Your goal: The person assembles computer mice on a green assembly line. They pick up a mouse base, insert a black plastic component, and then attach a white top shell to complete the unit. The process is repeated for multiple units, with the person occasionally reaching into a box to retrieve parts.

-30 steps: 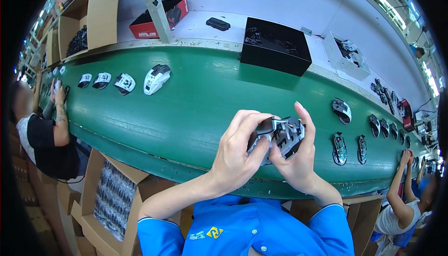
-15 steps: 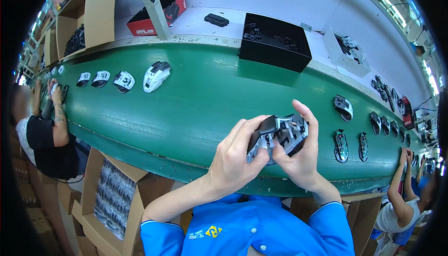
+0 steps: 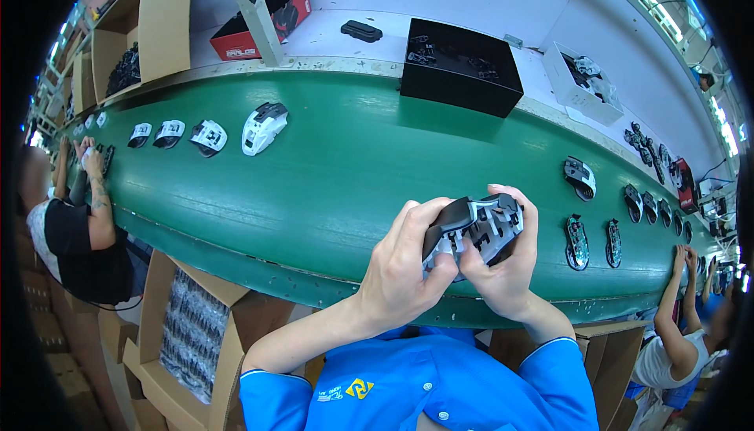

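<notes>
Both my hands grip a black and white computer mouse shell (image 3: 485, 225) above the near part of the green belt (image 3: 314, 195). My left hand (image 3: 400, 270) wraps its left side, thumb pressed to the near edge. On the other side my right hand (image 3: 510, 266) curls its fingers over the far edge, with its thumb at the shell's inner parts. The palms hide some of the shell. To the right lie two green circuit boards (image 3: 577, 242) and a mouse shell (image 3: 580, 178). Farther left on the belt rests a white and black mouse shell (image 3: 264, 128).
A black box (image 3: 462, 89) overhangs the belt's far side, beside a white box (image 3: 581, 89) of parts. Cardboard cartons (image 3: 149, 360) stand below the near edge. Co-workers sit at left (image 3: 86, 227) and right (image 3: 675, 352). Several mouse shells line both ends.
My right index finger has come down from its raised position onto the shell's far edge. The shell has shifted slightly to the right in my hands.
</notes>
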Demonstrator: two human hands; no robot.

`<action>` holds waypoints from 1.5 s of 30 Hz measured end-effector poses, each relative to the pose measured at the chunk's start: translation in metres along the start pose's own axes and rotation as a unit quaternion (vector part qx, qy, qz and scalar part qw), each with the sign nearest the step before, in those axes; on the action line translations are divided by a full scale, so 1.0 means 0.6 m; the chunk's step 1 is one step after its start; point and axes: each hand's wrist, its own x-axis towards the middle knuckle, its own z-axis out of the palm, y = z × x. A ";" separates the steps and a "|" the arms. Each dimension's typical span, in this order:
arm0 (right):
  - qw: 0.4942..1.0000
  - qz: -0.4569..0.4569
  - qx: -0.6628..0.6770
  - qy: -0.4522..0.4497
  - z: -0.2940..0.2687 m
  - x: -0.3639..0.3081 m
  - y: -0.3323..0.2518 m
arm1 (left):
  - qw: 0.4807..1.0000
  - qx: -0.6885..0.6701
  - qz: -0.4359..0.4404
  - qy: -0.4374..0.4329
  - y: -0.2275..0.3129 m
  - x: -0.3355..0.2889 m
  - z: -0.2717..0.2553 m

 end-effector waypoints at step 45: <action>0.789 -0.032 -0.506 -0.347 -0.192 -0.082 0.139 | 0.757 -0.467 -0.456 0.019 -0.194 0.044 -0.142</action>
